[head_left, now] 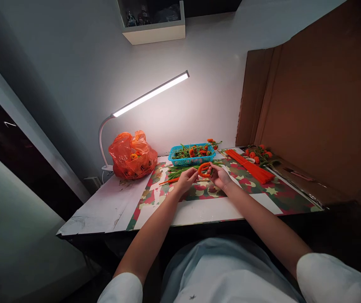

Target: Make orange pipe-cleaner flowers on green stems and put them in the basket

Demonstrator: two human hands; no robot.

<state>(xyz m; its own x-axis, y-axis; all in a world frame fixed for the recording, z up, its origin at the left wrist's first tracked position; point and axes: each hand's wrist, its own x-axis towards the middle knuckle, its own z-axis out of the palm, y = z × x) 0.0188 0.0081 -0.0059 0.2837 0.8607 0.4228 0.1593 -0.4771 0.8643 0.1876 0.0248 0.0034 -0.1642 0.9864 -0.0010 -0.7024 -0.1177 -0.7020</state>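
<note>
Above the patterned mat, a ring of fuzzy orange pipe cleaner is held up between my two hands. My right hand pinches its right side between thumb and fingers. At the ring's left side are the closed fingertips of my left hand, which appear to grip its edge. Green pipe cleaners lie on the table just behind my left hand, with a few orange pipe cleaners beside them. A blue basket behind my hands holds orange flowers with green stems.
An orange plastic bag stands at the left, near a lit clamp lamp. To the right lie a bundle of red-orange pipe cleaners and several orange flowers. A large cardboard sheet rises at the right.
</note>
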